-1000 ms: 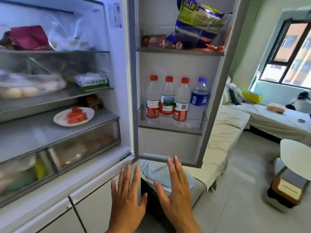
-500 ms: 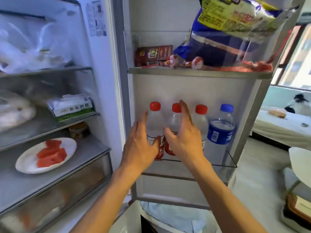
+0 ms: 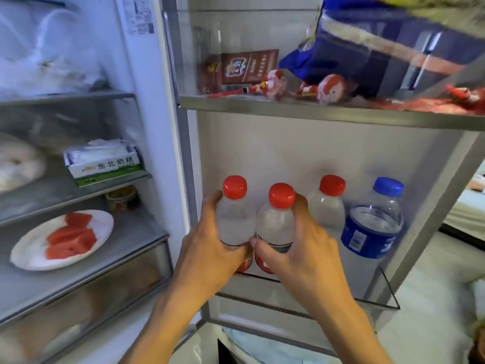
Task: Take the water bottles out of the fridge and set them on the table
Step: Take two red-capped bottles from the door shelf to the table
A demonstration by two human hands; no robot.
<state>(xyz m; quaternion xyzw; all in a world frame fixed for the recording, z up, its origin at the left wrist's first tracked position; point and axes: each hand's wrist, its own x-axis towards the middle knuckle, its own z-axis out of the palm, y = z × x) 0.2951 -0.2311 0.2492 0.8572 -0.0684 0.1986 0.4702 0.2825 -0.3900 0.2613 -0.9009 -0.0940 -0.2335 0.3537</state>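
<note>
Two hands in the lower centre of the frame each grasp a bottle: left hand wraps the leftmost red-capped bottle, right hand wraps the second red-capped bottle. Both bottles sit in the door shelf; third red-capped bottle and blue-capped bottle stand untouched at right. Judgement: none removed yet, all four remain. Table not in view. Plate of watermelon at left; pale floor at lower right.

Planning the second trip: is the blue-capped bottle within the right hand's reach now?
Probably not yet: the right hand is wrapped on the middle red-capped bottle. The blue-capped bottle stands unobstructed.
</note>
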